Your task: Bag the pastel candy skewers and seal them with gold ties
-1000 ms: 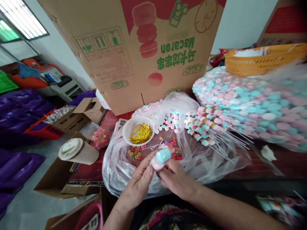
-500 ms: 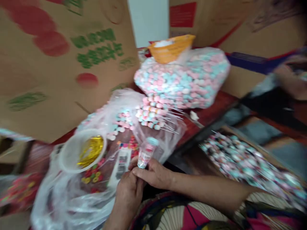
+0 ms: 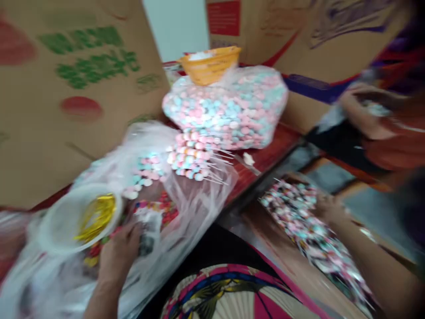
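My left hand (image 3: 121, 248) is low on the plastic-covered table, fingers curled together at the edge of a stack of printed clear plastic wrappers (image 3: 151, 228). Loose red and yellow ring candies (image 3: 94, 252) lie beside it. To the right, my right hand (image 3: 327, 206) reaches into a long cardboard box, at the far end of a heap of wrapped marshmallow sticks (image 3: 312, 221); motion blur hides its fingers. A white plastic bowl (image 3: 56, 221) holding gold twist ties (image 3: 98, 217) stands left of my left hand. Several skewered marshmallow sticks (image 3: 189, 155) lie on the plastic sheet.
A big clear bag of pink and blue marshmallows (image 3: 226, 106) sits at the back, an orange packet (image 3: 209, 66) on top. Large cardboard boxes (image 3: 109, 128) stand behind and left. At the right, another person's hands (image 3: 365, 110) hold something pale.
My hands have parted. The left moved left to the wrappers; the right moved right to the box. The wrapped marshmallow stick they held is no longer between them. The view shifted right.
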`<state>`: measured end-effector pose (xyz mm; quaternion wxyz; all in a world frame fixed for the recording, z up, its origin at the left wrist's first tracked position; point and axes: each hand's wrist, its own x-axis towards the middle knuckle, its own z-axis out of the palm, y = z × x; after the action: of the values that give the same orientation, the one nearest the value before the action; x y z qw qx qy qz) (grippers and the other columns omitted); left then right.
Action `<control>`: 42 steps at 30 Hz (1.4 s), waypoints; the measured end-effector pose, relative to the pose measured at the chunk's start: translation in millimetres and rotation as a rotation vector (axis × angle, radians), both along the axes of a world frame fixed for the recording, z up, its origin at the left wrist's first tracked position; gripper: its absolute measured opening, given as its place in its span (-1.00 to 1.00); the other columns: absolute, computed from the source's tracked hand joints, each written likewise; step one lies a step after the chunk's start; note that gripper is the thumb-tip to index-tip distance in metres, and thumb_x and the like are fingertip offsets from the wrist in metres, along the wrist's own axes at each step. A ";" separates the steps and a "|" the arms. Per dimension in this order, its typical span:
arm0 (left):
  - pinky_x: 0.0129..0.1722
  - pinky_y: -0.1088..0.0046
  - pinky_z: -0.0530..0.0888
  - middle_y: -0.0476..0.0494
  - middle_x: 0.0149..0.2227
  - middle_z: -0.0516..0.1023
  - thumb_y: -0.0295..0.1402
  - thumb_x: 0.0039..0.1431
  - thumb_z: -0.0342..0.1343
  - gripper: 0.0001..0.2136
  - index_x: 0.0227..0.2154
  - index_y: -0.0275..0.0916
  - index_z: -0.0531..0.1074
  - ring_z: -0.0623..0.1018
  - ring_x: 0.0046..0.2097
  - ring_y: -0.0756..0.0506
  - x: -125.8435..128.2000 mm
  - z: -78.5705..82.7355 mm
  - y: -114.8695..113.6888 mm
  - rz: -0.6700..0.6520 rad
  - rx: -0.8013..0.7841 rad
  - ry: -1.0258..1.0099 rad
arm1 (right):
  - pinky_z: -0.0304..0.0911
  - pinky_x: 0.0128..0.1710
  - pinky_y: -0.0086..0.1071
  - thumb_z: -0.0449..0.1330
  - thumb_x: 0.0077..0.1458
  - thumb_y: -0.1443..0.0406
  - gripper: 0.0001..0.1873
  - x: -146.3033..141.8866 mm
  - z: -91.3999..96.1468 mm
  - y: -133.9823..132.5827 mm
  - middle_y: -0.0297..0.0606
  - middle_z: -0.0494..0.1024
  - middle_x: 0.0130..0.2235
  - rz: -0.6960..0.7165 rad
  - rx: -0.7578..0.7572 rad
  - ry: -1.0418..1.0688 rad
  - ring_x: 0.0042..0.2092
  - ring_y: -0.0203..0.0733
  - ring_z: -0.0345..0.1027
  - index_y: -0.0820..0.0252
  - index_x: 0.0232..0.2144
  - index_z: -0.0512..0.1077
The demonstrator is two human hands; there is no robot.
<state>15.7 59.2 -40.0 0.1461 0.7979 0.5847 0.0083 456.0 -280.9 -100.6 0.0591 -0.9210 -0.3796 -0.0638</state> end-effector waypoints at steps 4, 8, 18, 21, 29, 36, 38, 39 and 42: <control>-0.29 0.35 0.37 -0.28 -0.27 0.62 -0.29 0.23 -0.05 -0.71 -0.15 -0.23 0.54 0.57 -0.24 -0.22 -7.3 9.2 -15.8 0.046 0.083 -0.031 | 0.33 -0.22 -0.12 0.05 0.15 0.22 -0.78 -47.0 -1.2 109.9 0.05 0.54 -0.25 0.405 0.224 0.088 -0.20 0.02 0.45 0.17 -0.30 0.45; -0.24 0.39 0.38 -0.23 -0.31 0.62 -0.35 0.21 -0.01 -0.76 -0.26 -0.25 0.56 0.56 -0.25 -0.16 -14.3 9.8 -20.0 0.041 0.126 -0.084 | 0.33 -0.19 -0.24 0.05 0.17 0.24 -0.80 -170.4 40.6 214.9 -0.17 0.55 -0.29 0.943 0.555 0.298 -0.24 -0.14 0.42 0.15 -0.27 0.46; -0.22 0.44 0.37 -0.11 -0.28 0.54 -0.32 0.14 0.06 -0.81 -0.23 -0.24 0.47 0.48 -0.24 -0.08 -21.9 39.7 -21.0 -0.229 -0.089 -0.550 | 0.14 -0.47 -0.42 0.05 0.12 0.31 -0.79 -281.0 73.9 296.0 -0.35 0.35 -0.56 1.119 0.444 0.843 -0.49 -0.31 0.22 0.19 -0.55 0.33; -0.38 0.50 0.34 -0.02 -0.45 0.47 -0.32 0.04 0.14 -0.87 -0.36 -0.25 0.44 0.43 -0.39 -0.03 -7.1 25.2 -26.1 -0.020 -0.136 -0.715 | 0.06 -0.52 -0.47 0.02 0.14 0.28 -0.73 -278.9 65.5 289.5 -0.40 0.27 -0.58 1.028 0.499 0.876 -0.51 -0.35 0.12 0.17 -0.60 0.23; -0.49 0.55 0.21 0.05 -0.59 0.26 -0.20 0.17 0.03 -0.71 -0.57 -0.27 0.33 0.23 -0.50 0.04 -0.5 18.1 -21.4 -0.149 -0.380 -0.874 | 0.16 -0.43 -0.48 0.12 0.06 0.24 -0.87 -251.2 71.9 287.1 -0.37 0.39 -0.44 0.956 0.317 1.272 -0.41 -0.34 0.23 0.21 -0.42 0.35; -0.43 0.53 0.28 0.00 -0.51 0.37 -0.13 0.13 0.08 -0.72 -0.46 -0.27 0.40 0.32 -0.44 0.00 7.9 12.7 -25.0 -0.090 -0.328 -0.879 | 0.01 -0.53 -0.46 -0.03 0.20 0.22 -0.61 -259.8 57.8 287.2 -0.42 0.20 -0.63 0.939 0.522 0.772 -0.55 -0.38 0.08 0.16 -0.66 0.11; -0.46 0.54 0.27 0.01 -0.55 0.35 -0.13 0.11 0.10 -0.71 -0.51 -0.27 0.39 0.31 -0.47 0.01 12.1 7.5 -27.6 -0.056 -0.331 -0.882 | 0.00 -0.56 -0.46 -0.07 0.22 0.20 -0.57 -257.9 56.4 286.9 -0.42 0.19 -0.66 0.901 0.528 0.689 -0.58 -0.38 0.08 0.15 -0.69 0.09; -0.47 0.54 0.26 0.03 -0.59 0.32 -0.14 0.13 0.08 -0.69 -0.56 -0.27 0.38 0.29 -0.49 0.02 13.0 5.3 -28.3 -0.048 -0.309 -0.883 | 0.00 -0.57 -0.46 -0.08 0.22 0.20 -0.55 -253.4 58.2 286.4 -0.41 0.19 -0.67 0.888 0.523 0.666 -0.59 -0.37 0.08 0.15 -0.70 0.10; -0.44 0.53 0.30 0.02 -0.60 0.35 -0.18 0.19 0.04 -0.69 -0.55 -0.26 0.43 0.32 -0.50 0.02 10.1 1.5 -28.0 -0.077 -0.154 -0.932 | 0.06 -0.55 -0.44 -0.07 0.22 0.17 -0.56 -218.3 72.3 284.4 -0.37 0.27 -0.66 0.815 0.541 0.613 -0.57 -0.32 0.14 0.15 -0.68 0.20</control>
<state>25.8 31.2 -38.4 0.4517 0.7171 0.4259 0.3167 237.7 3.5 -28.4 0.4196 -0.6289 -0.6396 0.1393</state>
